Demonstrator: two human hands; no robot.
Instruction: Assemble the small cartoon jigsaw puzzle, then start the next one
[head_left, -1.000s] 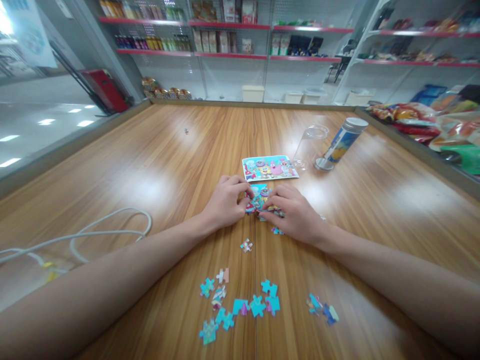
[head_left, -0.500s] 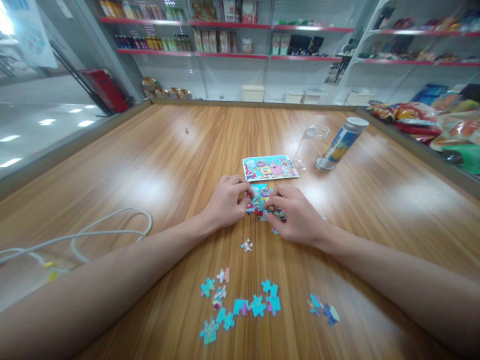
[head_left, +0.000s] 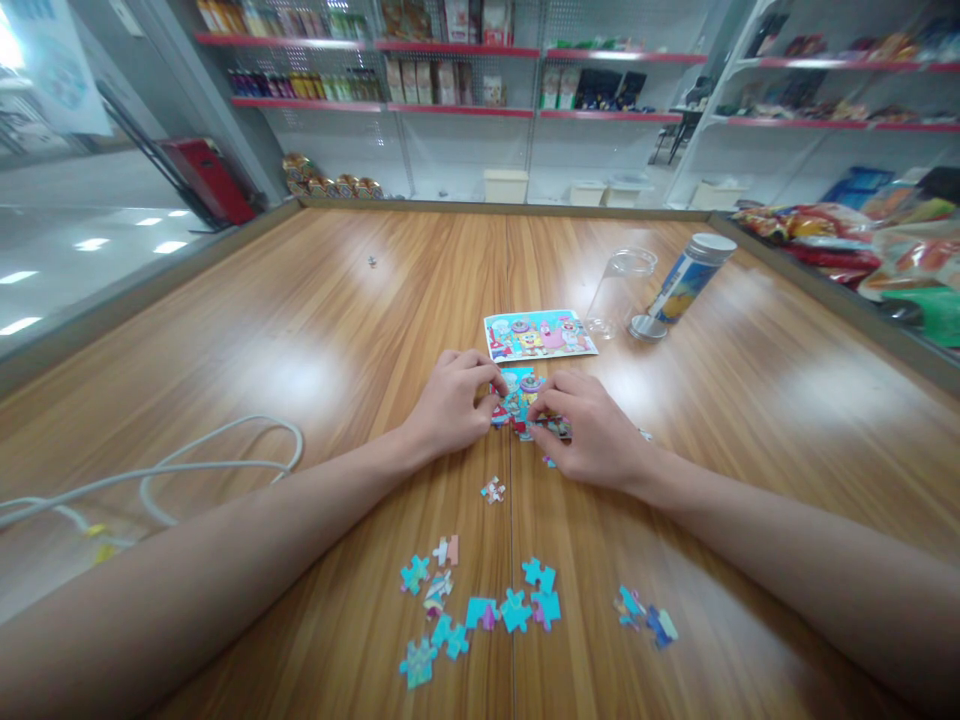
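On my head-camera feed I count one picture card and one part-joined puzzle, just on the card's near side. The left hand bends its fingers at the puzzle's left edge; the right hand curls over its right part. I cannot tell whether either grips a piece.

One white-patterned piece lies nearer than the card; farther that way I see roughly a dozen loose pieces, some overlapping. Right of the card stand one clear jar and one blue canister; well left, one white cable.

The table is glossy wood grain. Beyond the card, past the table's edge, red-edged shelves carry packaged goods.
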